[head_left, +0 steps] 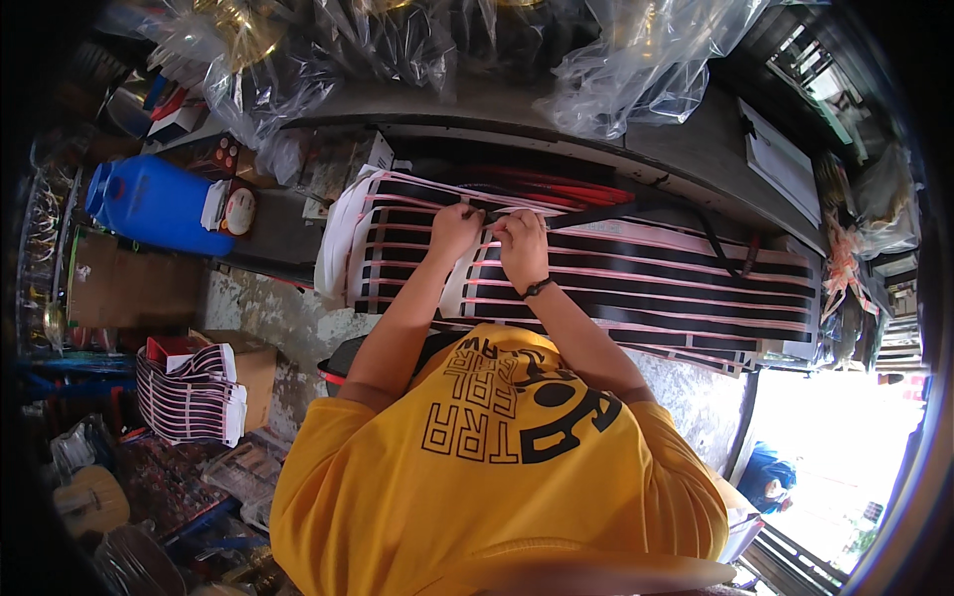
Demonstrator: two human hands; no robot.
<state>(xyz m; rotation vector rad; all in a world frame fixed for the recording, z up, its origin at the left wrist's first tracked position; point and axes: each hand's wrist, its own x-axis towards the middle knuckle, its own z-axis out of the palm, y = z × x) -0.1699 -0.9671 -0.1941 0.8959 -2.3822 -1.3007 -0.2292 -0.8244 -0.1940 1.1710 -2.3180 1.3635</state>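
A long sheet with black stripes on a pale, pinkish backing [686, 291] lies across the bench before me, its white end curling up at the left. Over its far part, my left hand [457, 230] is closed in a pinch; a small dark bit shows at its fingertips, too small to name. Just to its right, my right hand [523, 248], with a dark band at the wrist, pinches a loose black strip [636, 207]. That strip runs off to the right above the sheet and bends down near its far right part. The fingertips partly hide what they grip.
Red and black strips [556, 186] lie behind the sheet under a grey ledge [676, 164]. Clear plastic bags [636, 70] hang over it. A blue jerrycan [164, 204] is at the left. Lower left, another striped sheet [189, 397] rests by a cardboard box [258, 372].
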